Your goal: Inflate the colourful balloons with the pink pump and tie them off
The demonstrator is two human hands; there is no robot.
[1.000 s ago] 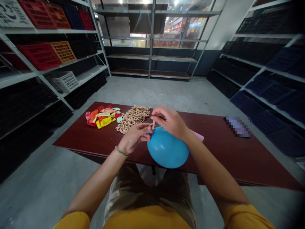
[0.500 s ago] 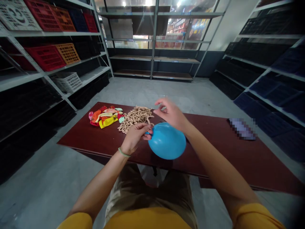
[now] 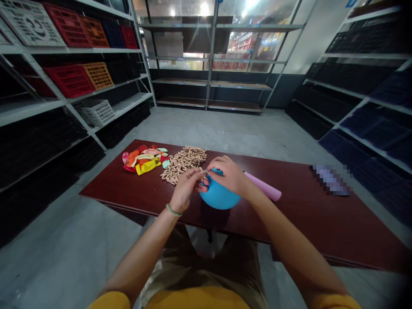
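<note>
A blown-up blue balloon [image 3: 222, 198] hangs just above the front of the table, below my two hands. Its neck is pinched by my left hand [image 3: 190, 183], thumb and fingers closed. My right hand [image 3: 227, 171] is closed too, its fingertips meeting the left ones at the neck, with blue rubber showing by them. A short tan strand [image 3: 202, 170] runs at the fingertips; its exact path is hidden. Just behind the hands lies a heap of tan curled, cord-like pieces [image 3: 185, 161].
Limp coloured balloons [image 3: 146, 159] lie in a pile on the left of the dark red table [image 3: 309, 214]. A pink cylinder [image 3: 264, 187] rests right of the blue balloon. Farther right is a blurred-out flat object [image 3: 331, 180]. Shelves with crates [image 3: 69, 79] stand around.
My right hand has come down from above the balloon to the neck and closed beside my left hand. The pink cylinder now shows; the view has tilted slightly.
</note>
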